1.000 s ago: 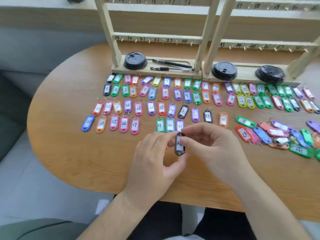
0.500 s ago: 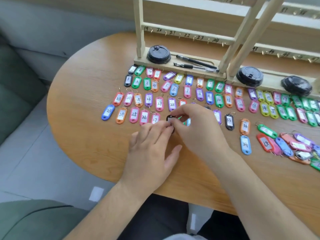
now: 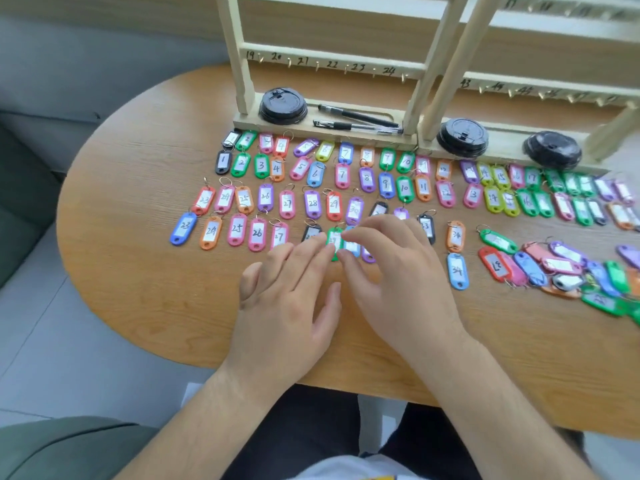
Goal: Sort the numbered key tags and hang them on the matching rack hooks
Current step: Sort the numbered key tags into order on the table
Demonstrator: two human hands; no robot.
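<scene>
Several coloured numbered key tags lie in paired rows on the wooden table (image 3: 138,306). A black tag (image 3: 310,232) now lies flat in the lower row, right of the pink 27 tag (image 3: 280,236) and left of a green tag (image 3: 334,241). My left hand (image 3: 287,306) lies flat on the table, its straight fingertips just below the black and green tags. My right hand (image 3: 394,271) hovers with spread fingers over the green tag and a blue tag (image 3: 352,247) beside it. Neither hand holds anything. The wooden rack (image 3: 332,65) with numbered hooks stands behind.
Three black cup lids (image 3: 283,105) and two pens (image 3: 356,121) sit on the rack bases. A loose heap of unsorted tags (image 3: 561,268) lies at the right. A blue 34 tag (image 3: 458,271) lies right of my right hand. The table edge runs close to my body.
The black tag that both hands pinched above the table has been set down in the lower row after the 27 tag. Both hands have let go and flattened. The view has shifted left.
</scene>
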